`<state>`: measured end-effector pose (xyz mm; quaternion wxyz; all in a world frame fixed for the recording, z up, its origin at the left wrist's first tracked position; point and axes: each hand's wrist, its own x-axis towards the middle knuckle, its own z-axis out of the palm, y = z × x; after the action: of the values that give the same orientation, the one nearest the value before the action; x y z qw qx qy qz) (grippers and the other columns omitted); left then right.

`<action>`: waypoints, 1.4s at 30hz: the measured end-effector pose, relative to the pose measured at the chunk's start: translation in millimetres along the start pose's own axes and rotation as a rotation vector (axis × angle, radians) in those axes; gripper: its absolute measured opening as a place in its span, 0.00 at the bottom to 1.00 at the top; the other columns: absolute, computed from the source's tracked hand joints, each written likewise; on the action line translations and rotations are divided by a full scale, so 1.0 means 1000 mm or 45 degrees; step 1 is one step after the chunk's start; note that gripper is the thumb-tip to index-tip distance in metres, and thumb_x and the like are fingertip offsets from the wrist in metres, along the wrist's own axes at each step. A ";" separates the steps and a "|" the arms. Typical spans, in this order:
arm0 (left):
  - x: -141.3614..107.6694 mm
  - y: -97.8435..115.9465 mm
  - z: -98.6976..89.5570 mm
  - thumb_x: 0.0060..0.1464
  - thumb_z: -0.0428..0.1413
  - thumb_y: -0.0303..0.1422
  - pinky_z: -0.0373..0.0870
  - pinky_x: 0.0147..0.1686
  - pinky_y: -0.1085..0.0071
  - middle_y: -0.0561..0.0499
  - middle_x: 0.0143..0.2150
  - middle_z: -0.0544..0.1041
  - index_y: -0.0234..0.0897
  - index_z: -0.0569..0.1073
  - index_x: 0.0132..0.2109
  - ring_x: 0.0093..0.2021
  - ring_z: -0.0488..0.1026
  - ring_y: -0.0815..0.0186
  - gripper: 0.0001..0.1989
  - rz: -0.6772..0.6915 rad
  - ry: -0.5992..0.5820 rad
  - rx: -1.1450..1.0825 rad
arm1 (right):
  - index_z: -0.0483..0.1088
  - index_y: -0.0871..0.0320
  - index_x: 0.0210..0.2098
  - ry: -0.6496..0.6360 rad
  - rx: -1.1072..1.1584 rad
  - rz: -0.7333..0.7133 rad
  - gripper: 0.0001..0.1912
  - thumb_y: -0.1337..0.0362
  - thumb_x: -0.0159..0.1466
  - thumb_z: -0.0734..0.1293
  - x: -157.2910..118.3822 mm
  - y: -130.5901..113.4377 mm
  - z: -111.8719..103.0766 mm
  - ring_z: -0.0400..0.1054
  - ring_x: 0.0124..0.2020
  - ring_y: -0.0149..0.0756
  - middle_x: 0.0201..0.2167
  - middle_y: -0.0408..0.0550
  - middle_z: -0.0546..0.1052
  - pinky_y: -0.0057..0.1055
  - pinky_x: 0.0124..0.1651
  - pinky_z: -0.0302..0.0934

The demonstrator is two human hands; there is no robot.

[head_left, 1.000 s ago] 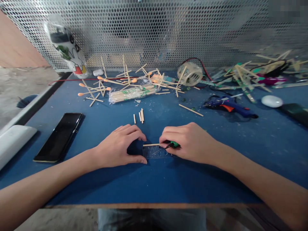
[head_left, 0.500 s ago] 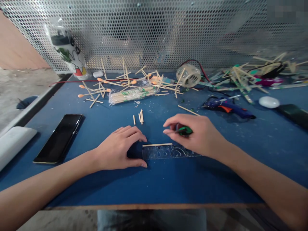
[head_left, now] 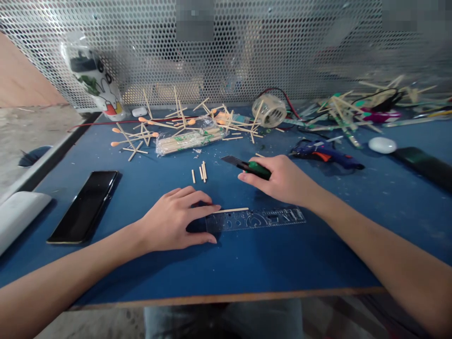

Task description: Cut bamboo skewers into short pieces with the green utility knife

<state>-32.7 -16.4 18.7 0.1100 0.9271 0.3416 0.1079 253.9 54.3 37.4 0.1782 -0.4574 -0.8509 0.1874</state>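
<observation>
My right hand [head_left: 287,181] grips a green utility knife [head_left: 258,169], its blade out and pointing left above the table. A clear plastic ruler [head_left: 259,219] lies flat in front of me. Along the ruler's upper edge rests a thin wooden stick [head_left: 235,209]. My left hand [head_left: 180,219] lies at the ruler's left end with fingers apart; the index fingertip touches the stick's left end and the thumb is by the ruler's lower corner. Several short cut sticks [head_left: 202,172] lie beyond my left hand.
A plastic-wrapped stick bundle [head_left: 192,140] and loose sticks lie toward the perforated metal panel [head_left: 219,61]. A blue glue gun [head_left: 326,154] is at right, a black phone [head_left: 84,207] at left. A bottle [head_left: 97,84] stands at back left.
My right hand has lifted away from the ruler, and the knife's blade now shows. My left index finger has come onto the stick's end. The view has shifted slightly.
</observation>
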 end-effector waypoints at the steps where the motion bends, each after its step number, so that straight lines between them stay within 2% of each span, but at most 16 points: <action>1: 0.000 0.000 0.000 0.64 0.55 0.52 0.73 0.51 0.57 0.46 0.57 0.75 0.46 0.72 0.63 0.51 0.73 0.56 0.25 -0.003 0.000 -0.004 | 0.68 0.54 0.29 0.008 -0.065 -0.019 0.22 0.44 0.69 0.62 -0.001 -0.001 0.001 0.59 0.21 0.31 0.20 0.40 0.68 0.33 0.28 0.50; 7: 0.001 -0.005 0.004 0.64 0.57 0.51 0.72 0.49 0.62 0.50 0.55 0.76 0.52 0.75 0.60 0.48 0.74 0.60 0.21 0.027 0.043 -0.018 | 0.74 0.52 0.40 0.017 -0.247 -0.067 0.19 0.46 0.70 0.60 -0.006 -0.003 0.004 0.67 0.28 0.36 0.27 0.44 0.76 0.34 0.29 0.51; 16: 0.003 -0.004 0.005 0.63 0.58 0.50 0.72 0.48 0.62 0.51 0.54 0.77 0.53 0.77 0.57 0.46 0.74 0.60 0.19 0.003 0.038 -0.032 | 0.70 0.54 0.30 -0.135 -0.344 -0.051 0.22 0.44 0.69 0.61 -0.006 -0.004 0.012 0.64 0.24 0.34 0.24 0.44 0.74 0.33 0.28 0.49; 26: 0.003 -0.004 0.005 0.64 0.57 0.50 0.71 0.48 0.61 0.50 0.54 0.77 0.54 0.77 0.57 0.46 0.73 0.61 0.18 -0.017 0.018 -0.036 | 0.74 0.52 0.35 -0.179 -0.329 -0.064 0.20 0.44 0.68 0.62 -0.008 -0.003 0.014 0.68 0.27 0.36 0.27 0.44 0.78 0.32 0.27 0.51; 28: 0.003 -0.004 0.006 0.64 0.58 0.50 0.71 0.48 0.62 0.50 0.54 0.77 0.53 0.77 0.57 0.46 0.73 0.61 0.19 -0.007 0.033 -0.041 | 0.75 0.52 0.40 -0.145 -0.307 -0.056 0.19 0.45 0.68 0.63 -0.008 -0.005 0.013 0.70 0.29 0.37 0.30 0.45 0.79 0.32 0.29 0.53; 30: 0.003 -0.005 0.007 0.63 0.58 0.50 0.71 0.48 0.62 0.51 0.54 0.77 0.53 0.78 0.57 0.45 0.73 0.61 0.18 0.011 0.058 -0.042 | 0.73 0.51 0.54 -0.061 -0.228 -0.055 0.20 0.48 0.69 0.63 -0.009 -0.006 0.012 0.71 0.30 0.38 0.34 0.46 0.80 0.32 0.31 0.57; 32: 0.003 -0.006 0.008 0.63 0.58 0.50 0.71 0.48 0.63 0.51 0.53 0.77 0.53 0.78 0.57 0.45 0.73 0.62 0.19 0.025 0.079 -0.039 | 0.62 0.50 0.66 0.053 -0.115 -0.105 0.25 0.54 0.71 0.61 -0.009 -0.006 0.011 0.71 0.31 0.37 0.35 0.46 0.79 0.33 0.33 0.60; 34: 0.003 -0.007 0.009 0.63 0.58 0.51 0.70 0.48 0.65 0.52 0.53 0.77 0.53 0.78 0.57 0.45 0.73 0.63 0.19 0.033 0.089 -0.039 | 0.56 0.47 0.70 0.127 -0.017 -0.224 0.26 0.60 0.73 0.58 -0.008 -0.004 0.010 0.69 0.31 0.36 0.33 0.44 0.77 0.33 0.35 0.63; 36: 0.002 -0.007 0.010 0.63 0.58 0.51 0.70 0.49 0.65 0.52 0.53 0.76 0.53 0.78 0.57 0.46 0.72 0.63 0.19 0.032 0.093 -0.039 | 0.62 0.43 0.67 0.177 0.042 -0.351 0.24 0.63 0.74 0.56 -0.008 -0.002 0.010 0.67 0.31 0.34 0.31 0.43 0.74 0.34 0.37 0.64; 38: 0.001 -0.007 0.010 0.63 0.58 0.51 0.69 0.48 0.65 0.53 0.54 0.76 0.53 0.78 0.57 0.46 0.72 0.64 0.19 0.027 0.091 -0.036 | 0.70 0.43 0.60 0.238 0.143 -0.401 0.21 0.64 0.74 0.56 -0.007 0.000 0.011 0.65 0.30 0.33 0.29 0.43 0.70 0.34 0.36 0.63; 40: 0.001 -0.007 0.010 0.63 0.58 0.50 0.69 0.48 0.65 0.53 0.54 0.76 0.53 0.78 0.57 0.46 0.72 0.63 0.19 0.023 0.090 -0.031 | 0.76 0.48 0.50 0.302 0.486 -0.333 0.16 0.63 0.73 0.58 -0.006 0.001 0.013 0.64 0.27 0.30 0.28 0.42 0.69 0.32 0.33 0.63; 42: 0.000 -0.008 0.010 0.63 0.58 0.50 0.69 0.49 0.65 0.53 0.54 0.76 0.53 0.78 0.57 0.46 0.72 0.63 0.19 0.024 0.091 -0.032 | 0.75 0.50 0.45 0.350 0.935 -0.215 0.11 0.60 0.72 0.60 -0.004 -0.001 0.011 0.63 0.23 0.28 0.29 0.41 0.69 0.31 0.28 0.62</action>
<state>-34.2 -11.7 6.7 0.1083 0.9244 0.3351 0.1463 250.2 48.8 27.7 0.4566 -0.3125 -0.7302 0.4008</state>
